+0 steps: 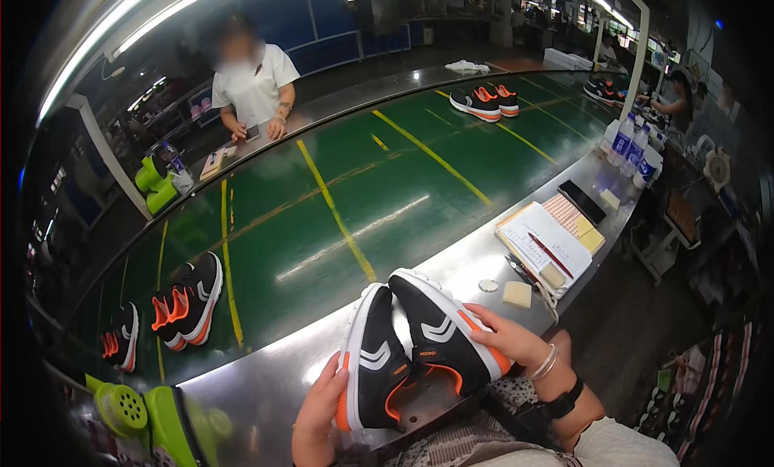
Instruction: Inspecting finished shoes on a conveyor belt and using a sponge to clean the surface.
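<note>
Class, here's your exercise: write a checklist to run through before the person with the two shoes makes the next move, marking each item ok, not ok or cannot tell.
1. Left hand on left shoe: ok.
2. Right hand on right shoe: ok.
3. Both toes pointing toward the belt: ok.
4. Shoes resting on the table: cannot tell, contact is hidden.
5. Notebook shut: not ok, it lies open with a pen on it.
6. Undersides of both soles clean: cannot tell, they face away.
</note>
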Demonstrator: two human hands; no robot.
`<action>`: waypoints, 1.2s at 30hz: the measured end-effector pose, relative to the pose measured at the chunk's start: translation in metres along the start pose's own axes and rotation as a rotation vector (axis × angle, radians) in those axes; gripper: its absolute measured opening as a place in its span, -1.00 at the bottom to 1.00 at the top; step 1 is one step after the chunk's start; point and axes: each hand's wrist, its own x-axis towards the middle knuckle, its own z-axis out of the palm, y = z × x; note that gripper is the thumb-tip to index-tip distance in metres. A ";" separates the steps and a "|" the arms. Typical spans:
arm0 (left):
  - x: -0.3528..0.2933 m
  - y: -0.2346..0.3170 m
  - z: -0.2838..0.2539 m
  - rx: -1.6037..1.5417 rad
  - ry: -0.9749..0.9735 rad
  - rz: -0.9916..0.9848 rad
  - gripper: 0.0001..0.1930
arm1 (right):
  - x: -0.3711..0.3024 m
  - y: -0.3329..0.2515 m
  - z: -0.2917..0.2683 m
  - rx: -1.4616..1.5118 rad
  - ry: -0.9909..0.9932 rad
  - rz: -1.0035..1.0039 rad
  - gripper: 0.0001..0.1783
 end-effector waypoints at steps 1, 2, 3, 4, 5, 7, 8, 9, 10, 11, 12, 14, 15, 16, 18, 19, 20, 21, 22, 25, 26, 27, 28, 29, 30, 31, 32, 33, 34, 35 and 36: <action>-0.001 -0.001 0.004 0.002 0.007 -0.004 -0.39 | -0.003 -0.002 -0.001 0.027 0.006 0.017 -0.29; -0.001 -0.002 0.006 0.003 0.015 -0.010 -0.40 | -0.005 -0.003 -0.001 0.054 0.012 0.035 -0.30; -0.003 0.000 0.004 0.002 0.018 -0.009 -0.40 | -0.005 -0.004 0.001 0.054 0.009 0.035 -0.30; -0.005 0.000 0.002 0.030 0.033 -0.009 -0.40 | -0.004 -0.003 0.003 0.067 0.011 0.036 -0.30; -0.006 0.000 -0.001 0.058 0.050 -0.011 -0.40 | -0.003 -0.003 0.005 0.081 0.013 0.040 -0.30; -0.009 0.001 -0.002 0.058 0.045 -0.011 -0.40 | -0.004 -0.002 0.008 0.101 0.006 0.048 -0.30; -0.010 0.002 -0.002 0.064 0.037 -0.005 -0.40 | -0.004 -0.002 0.009 0.121 0.004 0.047 -0.30; -0.006 0.002 -0.002 0.058 0.050 -0.014 -0.40 | -0.003 -0.004 0.009 0.139 0.011 0.032 -0.30; -0.006 0.002 -0.002 0.073 0.055 0.009 -0.40 | -0.002 -0.002 0.007 0.133 0.011 0.028 -0.31; -0.007 0.003 -0.002 0.087 0.061 0.032 -0.41 | 0.000 0.000 0.005 0.128 0.010 0.024 -0.31; -0.007 0.009 0.004 0.073 0.042 0.012 -0.41 | -0.002 -0.004 0.004 0.093 0.040 0.012 -0.32; -0.007 0.013 0.006 0.028 0.022 0.003 -0.41 | -0.004 -0.009 0.007 0.157 0.027 0.017 -0.32; -0.004 0.012 0.006 0.063 0.038 0.017 -0.47 | -0.003 -0.014 0.008 0.182 0.031 0.012 -0.32; -0.004 0.013 0.008 0.056 0.041 0.013 -0.47 | -0.002 -0.013 0.006 0.184 0.025 0.008 -0.32; -0.006 0.014 0.008 0.050 0.050 0.005 -0.47 | -0.001 -0.012 0.007 0.168 0.021 0.017 -0.32; -0.007 0.013 0.007 0.054 0.044 0.010 -0.46 | -0.001 -0.013 0.008 0.148 0.025 0.015 -0.32; -0.007 0.013 0.006 0.058 0.036 0.016 -0.46 | -0.001 -0.015 0.009 0.123 0.029 0.008 -0.33; -0.008 0.012 0.006 0.057 0.040 0.011 -0.46 | -0.002 -0.015 0.010 0.126 0.026 0.013 -0.33; -0.009 0.012 0.006 0.038 0.022 0.008 -0.45 | -0.003 -0.014 0.009 0.131 0.021 0.009 -0.33; -0.007 0.009 0.005 -0.008 0.005 0.011 -0.45 | -0.007 -0.014 0.009 0.168 0.013 0.019 -0.34; -0.007 0.009 0.006 -0.015 -0.012 0.017 -0.45 | -0.006 -0.010 0.007 0.172 0.004 0.011 -0.34; -0.007 0.010 0.007 -0.020 -0.032 0.024 -0.46 | -0.005 -0.007 0.004 0.176 -0.002 0.001 -0.34; -0.008 0.010 0.007 -0.018 -0.033 0.022 -0.46 | -0.005 -0.006 0.004 0.179 -0.001 0.001 -0.34; -0.010 0.010 0.006 -0.017 -0.027 0.022 -0.46 | -0.004 -0.005 0.004 0.143 -0.005 -0.002 -0.34; -0.010 0.010 0.005 -0.016 -0.022 0.021 -0.46 | -0.004 -0.005 0.005 0.108 -0.007 -0.006 -0.34; -0.009 0.009 0.005 -0.014 -0.025 0.018 -0.46 | -0.004 -0.005 0.005 0.111 -0.003 -0.006 -0.34; -0.009 0.009 0.005 -0.016 -0.014 0.021 -0.46 | -0.003 -0.005 0.004 0.101 -0.009 -0.008 -0.35; -0.008 0.009 0.005 -0.019 -0.002 0.022 -0.46 | -0.002 -0.005 0.004 0.090 -0.016 -0.009 -0.37; -0.008 0.009 0.005 -0.018 -0.003 0.017 -0.46 | -0.002 -0.005 0.004 0.093 -0.013 -0.006 -0.37; -0.008 0.011 0.006 0.026 0.015 0.020 -0.46 | -0.003 -0.004 0.004 0.138 -0.009 -0.016 -0.39; -0.010 0.012 0.006 0.070 0.033 0.021 -0.46 | -0.004 -0.003 0.004 0.184 -0.006 -0.025 -0.41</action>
